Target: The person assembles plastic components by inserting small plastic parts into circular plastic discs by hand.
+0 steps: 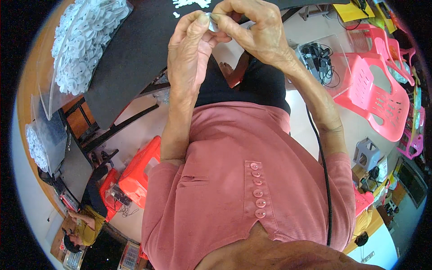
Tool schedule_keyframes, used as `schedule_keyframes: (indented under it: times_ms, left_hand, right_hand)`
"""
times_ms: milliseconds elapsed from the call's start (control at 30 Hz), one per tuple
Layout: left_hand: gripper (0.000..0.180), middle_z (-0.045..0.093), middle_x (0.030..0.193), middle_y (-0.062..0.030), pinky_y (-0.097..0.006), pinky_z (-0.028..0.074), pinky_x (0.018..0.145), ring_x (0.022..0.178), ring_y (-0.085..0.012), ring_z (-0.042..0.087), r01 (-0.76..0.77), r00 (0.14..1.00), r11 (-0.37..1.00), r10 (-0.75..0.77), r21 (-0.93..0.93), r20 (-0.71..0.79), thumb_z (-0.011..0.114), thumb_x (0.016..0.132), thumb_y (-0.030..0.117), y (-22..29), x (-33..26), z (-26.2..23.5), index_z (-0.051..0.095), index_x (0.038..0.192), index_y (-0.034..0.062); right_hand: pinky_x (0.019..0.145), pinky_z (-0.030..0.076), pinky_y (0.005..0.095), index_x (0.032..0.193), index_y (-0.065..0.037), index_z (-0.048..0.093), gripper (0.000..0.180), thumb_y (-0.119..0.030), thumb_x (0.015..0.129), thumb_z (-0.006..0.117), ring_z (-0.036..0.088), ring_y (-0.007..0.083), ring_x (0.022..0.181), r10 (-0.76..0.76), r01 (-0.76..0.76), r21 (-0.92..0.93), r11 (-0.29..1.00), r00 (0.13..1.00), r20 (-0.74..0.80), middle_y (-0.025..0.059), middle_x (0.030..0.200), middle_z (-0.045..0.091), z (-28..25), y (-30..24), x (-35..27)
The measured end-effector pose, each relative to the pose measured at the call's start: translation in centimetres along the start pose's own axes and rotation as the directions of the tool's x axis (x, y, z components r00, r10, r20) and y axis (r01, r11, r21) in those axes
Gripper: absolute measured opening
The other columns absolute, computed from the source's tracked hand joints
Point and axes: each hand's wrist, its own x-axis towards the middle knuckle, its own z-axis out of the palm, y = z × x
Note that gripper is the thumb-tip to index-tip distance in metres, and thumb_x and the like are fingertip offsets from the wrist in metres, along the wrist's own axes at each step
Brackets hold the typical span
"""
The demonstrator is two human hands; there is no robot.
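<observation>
My left hand [190, 51] and my right hand [257, 33] meet at the top of the view, above the near edge of a black table [130, 56]. Between the thumbs and fingertips of both hands is a small, pale, rounded plastic piece [213, 26]. My fingers cover much of it, so its full shape cannot be made out. Just beyond the hands, several small white plastic parts [192, 3] lie on the table. To the left, a large heap of translucent white disc-like pieces [85, 47] fills a clear-walled tray [48, 96].
A clear box with black cables [317, 63] sits right of my forearm, beside a pink plastic chair [375, 96]. A red stool [141, 171] stands at lower left. Farther off, a person in yellow [85, 227] sits at another table. A black cable [326, 180] runs along my right side.
</observation>
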Motion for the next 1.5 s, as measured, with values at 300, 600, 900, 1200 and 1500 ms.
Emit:
schedule_keyframes:
  times_ms: [300, 600, 900, 1200, 1500]
  left_hand:
    - [0.025, 0.065, 0.096, -0.0131, -0.042, 0.057, 0.078, 0.086, -0.0225, 0.067, 0.033, 0.999, 0.999, -0.033, 0.000, 0.031, 0.058, 0.096, 0.020, 0.1, -0.1, -0.1, 0.057, 0.111, 0.0008]
    - [0.023, 0.065, 0.096, -0.0132, -0.042, 0.057, 0.079, 0.085, -0.0229, 0.068, 0.024, 0.998, 1.000, -0.023, -0.017, 0.056, 0.057, 0.097, 0.018, -0.1, 0.2, -0.4, 0.056, 0.112, 0.0007]
    - [0.026, 0.063, 0.098, -0.0108, -0.036, 0.056, 0.079, 0.085, -0.0191, 0.065, -0.031, 0.999, 0.993, 0.028, 0.111, 0.027, 0.055, 0.096, 0.021, 0.2, 0.2, 0.6, 0.053, 0.112, 0.0002]
    - [0.023, 0.065, 0.094, -0.0121, -0.041, 0.057, 0.076, 0.083, -0.0218, 0.067, 0.025, 0.998, 1.000, -0.026, 0.012, 0.060, 0.057, 0.097, 0.018, -0.1, 0.4, -0.3, 0.057, 0.111, 0.0004]
    - [0.020, 0.064, 0.095, -0.0097, -0.039, 0.058, 0.075, 0.081, -0.0213, 0.067, -0.033, 0.999, 0.996, 0.033, 0.087, -0.003, 0.058, 0.095, 0.014, -0.1, 0.1, 0.8, 0.057, 0.110, 0.0004]
  right_hand:
    - [0.059, 0.049, 0.0224, 0.084, 0.003, 0.061, 0.014, -0.009, 0.091, 0.061, 0.060, 0.0080, 0.067, 0.006, -0.013, 0.103, 0.995, 0.998, 0.064, 0.0042, 0.076, 0.060, -0.7, 0.8, -0.4]
    - [0.056, 0.048, 0.0240, 0.080, 0.003, 0.058, 0.013, -0.007, 0.088, 0.063, 0.059, 0.0093, 0.065, 0.043, -0.051, 0.120, 0.991, 0.997, 0.066, 0.0049, 0.073, 0.058, -0.7, 0.3, -0.2]
    - [0.056, 0.048, 0.0245, 0.079, 0.002, 0.057, 0.013, -0.006, 0.088, 0.061, 0.058, 0.0101, 0.062, -0.062, 0.062, 0.059, 0.996, 0.998, 0.006, 0.0058, 0.073, 0.059, -0.5, 0.0, -0.6]
    - [0.056, 0.048, 0.0224, 0.083, 0.003, 0.059, 0.014, -0.008, 0.092, 0.060, 0.058, 0.0080, 0.062, 0.064, -0.085, 0.284, 0.955, 0.995, 0.082, 0.0055, 0.075, 0.060, -0.7, 0.0, -0.8]
    - [0.053, 0.047, 0.0257, 0.082, 0.003, 0.060, 0.008, -0.003, 0.086, 0.063, 0.059, 0.0130, 0.060, -0.191, 0.191, -0.038, 0.981, 0.982, 0.010, 0.0076, 0.072, 0.057, -1.0, -0.5, -0.7]
